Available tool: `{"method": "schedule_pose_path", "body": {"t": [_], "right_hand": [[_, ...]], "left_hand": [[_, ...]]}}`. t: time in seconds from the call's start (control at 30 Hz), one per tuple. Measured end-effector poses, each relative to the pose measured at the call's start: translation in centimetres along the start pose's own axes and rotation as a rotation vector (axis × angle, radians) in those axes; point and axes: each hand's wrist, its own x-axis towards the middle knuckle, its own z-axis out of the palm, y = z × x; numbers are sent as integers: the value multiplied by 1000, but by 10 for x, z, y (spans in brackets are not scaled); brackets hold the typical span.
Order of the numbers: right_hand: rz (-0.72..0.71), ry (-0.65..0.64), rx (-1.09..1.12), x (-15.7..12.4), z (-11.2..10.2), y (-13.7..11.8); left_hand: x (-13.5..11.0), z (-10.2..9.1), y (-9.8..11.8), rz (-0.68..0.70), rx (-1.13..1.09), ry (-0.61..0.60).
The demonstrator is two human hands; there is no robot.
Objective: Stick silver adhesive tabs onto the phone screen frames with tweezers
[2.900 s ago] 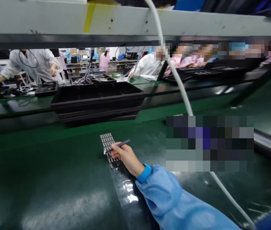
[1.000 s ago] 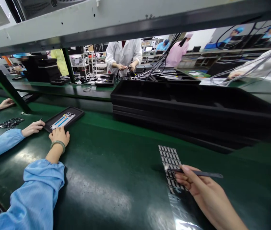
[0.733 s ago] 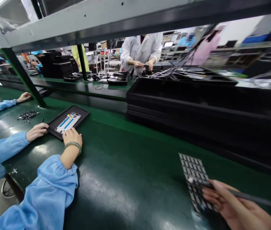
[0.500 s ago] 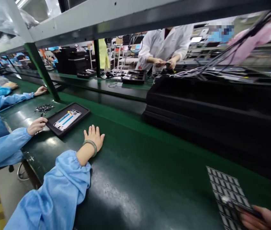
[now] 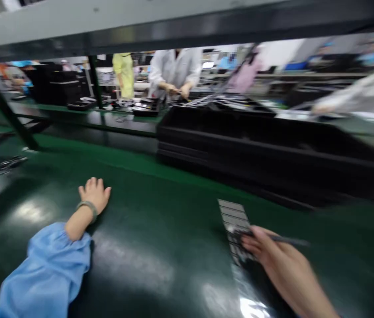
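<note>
My left hand (image 5: pixel 94 193) lies flat and open on the dark green belt (image 5: pixel 160 247), a green bangle round its wrist, holding nothing. My right hand (image 5: pixel 274 256) is closed on thin grey tweezers (image 5: pixel 288 240), their tip resting on a strip of small grey stickers (image 5: pixel 235 223) that lies on the belt. The strip's shiny clear backing (image 5: pixel 249 296) runs toward me. The picture is smeared by motion.
A stack of black trays (image 5: pixel 239 141) stands beyond the belt, right of centre. A grey shelf beam (image 5: pixel 140 26) crosses overhead. A green post (image 5: pixel 1 110) slants at the left. People in white, yellow and pink coats work at benches behind.
The view swung back right, so the neighbour's tray and arms left the picture. My left hand came off that tray and lies flat on the belt. My right hand stays on the sticker strip.
</note>
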Motion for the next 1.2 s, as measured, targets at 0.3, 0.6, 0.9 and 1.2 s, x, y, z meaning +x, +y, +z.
{"method": "schedule_pose_path", "body": {"t": [0.3,0.6,0.9,1.2], "right_hand": [[-79,-122,124,-17,9,-3],[-85,-141,118,-15,14,1],[-394,301,416,12,-28,-32],[-73,584,293,124,-145,-104]], "left_hand": [[20,15,-21,20,-76,40],[52,17,71,322,-253,43],[73,14,200,433,-405,-18],[69,19,243,282,-747,-56]]}}
